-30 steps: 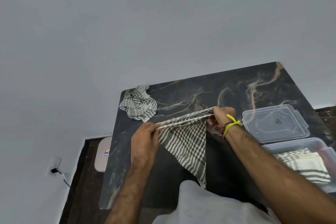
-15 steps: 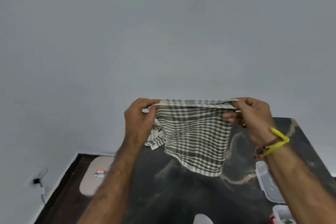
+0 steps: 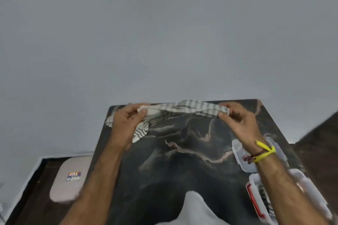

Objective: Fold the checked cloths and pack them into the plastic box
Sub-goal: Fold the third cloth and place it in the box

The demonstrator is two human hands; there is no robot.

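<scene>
Checked cloth stretched between two hands

Both hands are raised well apart above the far end of the dark marbled table [image 3: 182, 160], each pinching one end of the checked cloth [image 3: 184, 107], which spans the gap between them as a narrow, bunched band. The left hand [image 3: 126, 122] grips its end between thumb and curled fingers; the right hand [image 3: 237, 120] does the same at the other end. Under and beside the left hand lies a second checked cloth [image 3: 140, 132], crumpled on the table's far left corner.

Below the right wrist, which wears a yellow band [image 3: 265, 151], sits a clear plastic lid [image 3: 239, 151], partly hidden by the forearm. Nearer the person, under the right forearm, is the plastic box [image 3: 311, 192] with a red clip on its side; striped fabric shows inside it, blurred.

Left of the left forearm, off the table, is a pale rounded object [image 3: 67, 182] carrying a small red-and-blue label [image 3: 73, 176]; its writing is too blurred to read.
</scene>
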